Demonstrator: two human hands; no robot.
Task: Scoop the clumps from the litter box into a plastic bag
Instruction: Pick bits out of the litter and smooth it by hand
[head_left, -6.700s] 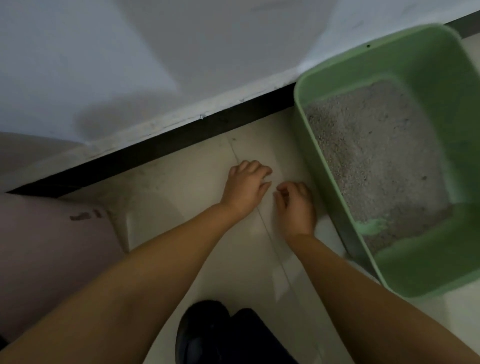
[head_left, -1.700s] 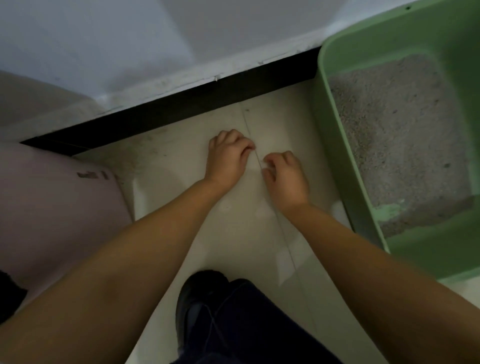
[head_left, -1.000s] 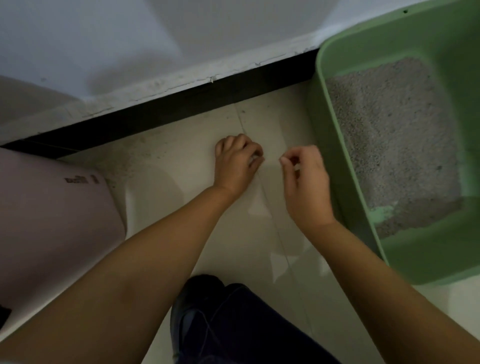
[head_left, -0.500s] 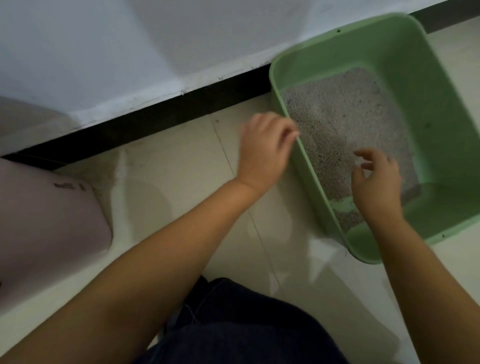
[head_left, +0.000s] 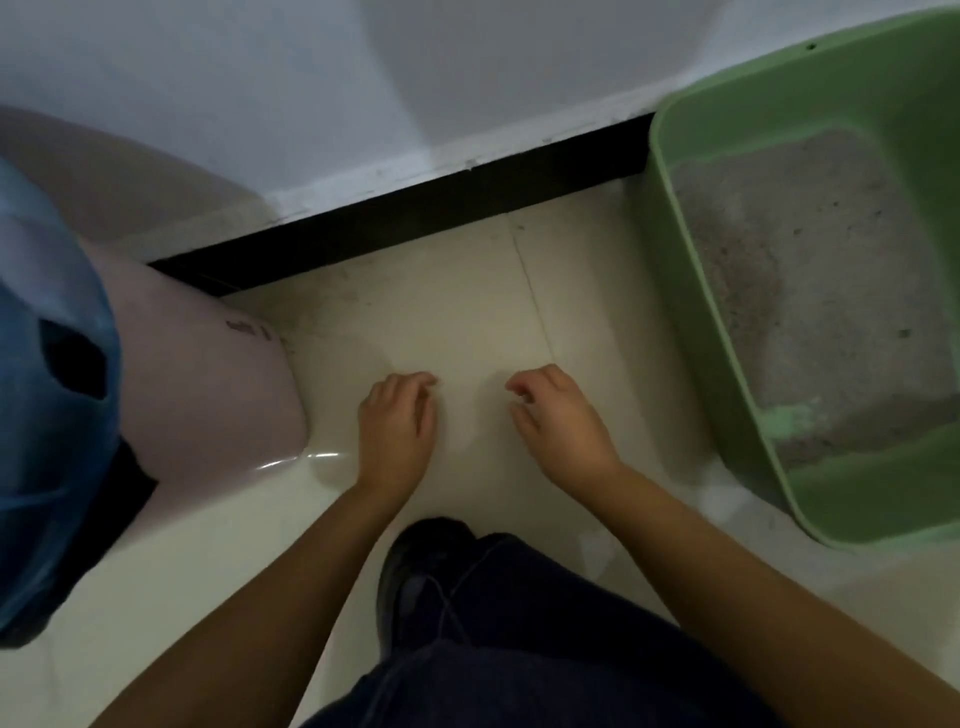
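A green litter box (head_left: 675, 270) stands on the floor at the right. It holds grey litter (head_left: 831, 270) with a small dark clump (head_left: 904, 332), and its near end shows bare green bottom. My left hand (head_left: 397, 431) and my right hand (head_left: 561, 421) rest on the pale tile floor left of the box, a hand's width apart. Their fingers are loosely curled with the tips at the floor, and I see nothing in either hand. At the far left edge hangs a blue translucent thing (head_left: 47, 364) that may be a plastic bag. No scoop is in view.
A pink rounded object (head_left: 208, 389) sits on the floor left of my hands. A black skirting strip (head_left: 415, 218) runs under the white wall behind. My dark shoe (head_left: 415, 571) and dark trouser leg (head_left: 519, 649) lie just below my hands.
Half a second ago my left hand was at the box's rim and my right hand over the litter. Both are now back on the floor left of the box, and the view has swung left.
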